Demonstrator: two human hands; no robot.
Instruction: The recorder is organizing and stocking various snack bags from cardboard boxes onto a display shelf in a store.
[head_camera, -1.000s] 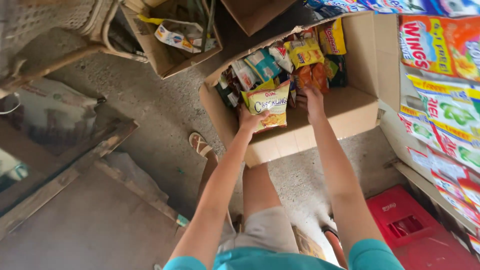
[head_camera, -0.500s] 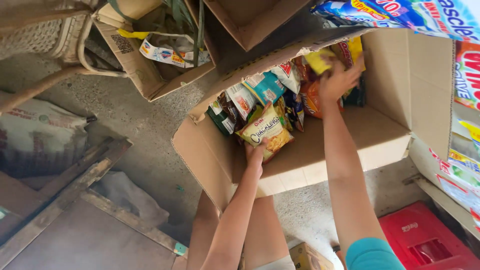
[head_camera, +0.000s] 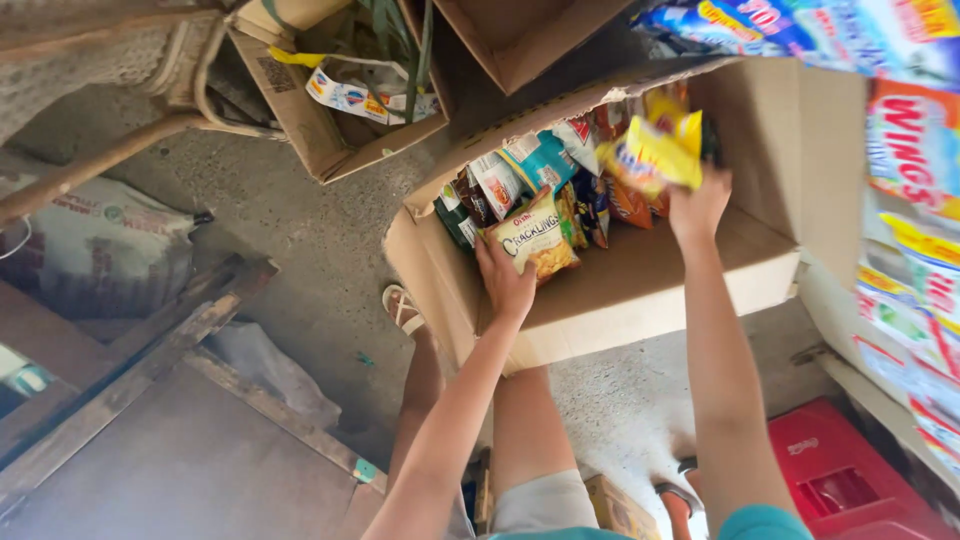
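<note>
A large open cardboard box (head_camera: 640, 300) stands on the concrete floor in front of me, with several snack packets standing in it. My left hand (head_camera: 505, 280) grips a cream and yellow snack packet (head_camera: 532, 238) at the box's near side. My right hand (head_camera: 697, 205) is raised over the box and holds a yellow snack packet (head_camera: 655, 150) by its lower edge. Between the two hands stand teal, white and orange packets (head_camera: 540, 165).
A smaller cardboard box (head_camera: 330, 100) with wrappers sits at the upper left, another open box (head_camera: 520, 40) above. Hanging sachet strips (head_camera: 910, 200) line the right edge. A red plastic crate (head_camera: 840, 480) lies at the lower right; wooden planks (head_camera: 150, 350) and a sack (head_camera: 100, 250) at the left.
My right hand has lifted a yellow packet up out of the row of packets. My left hand has stayed on the cream and yellow packet.
</note>
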